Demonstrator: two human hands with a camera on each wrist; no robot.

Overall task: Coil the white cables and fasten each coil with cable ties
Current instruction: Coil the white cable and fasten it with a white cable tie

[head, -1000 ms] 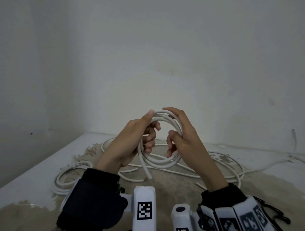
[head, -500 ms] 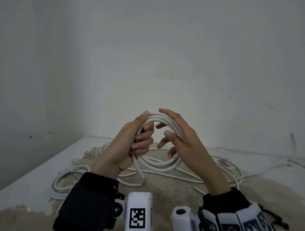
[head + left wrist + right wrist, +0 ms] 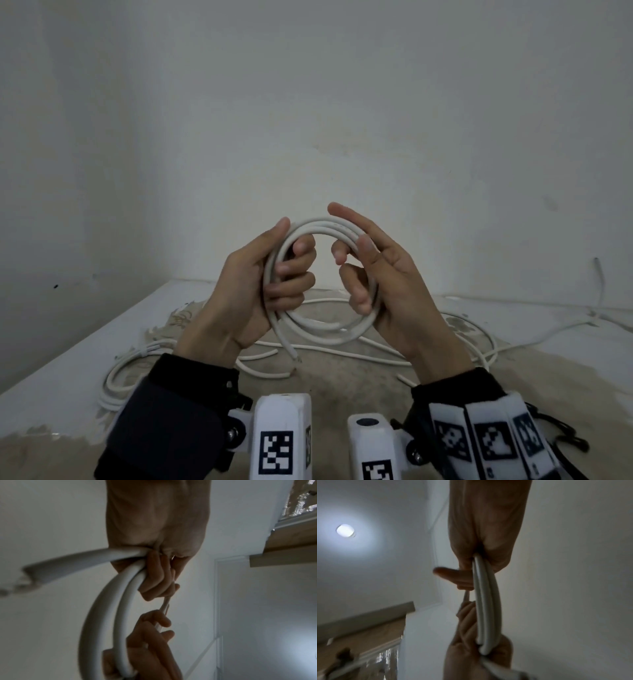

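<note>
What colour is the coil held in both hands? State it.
White; the coil shows best in the head view.

Dim room, glaring ceiling lamp [image 3: 345, 530], blurred wrist views

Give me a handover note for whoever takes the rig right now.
Left hand: grips the coil's left side, fingers curled through it.
Right hand: holds the right side, index finger extended over the top.
Coil is held upright above the table, cut end hanging loose below.
Loose cables and another coil lie on the table.
Done: this cable is wound.
Left: tie it; no tie visible. Then the rest.
</note>
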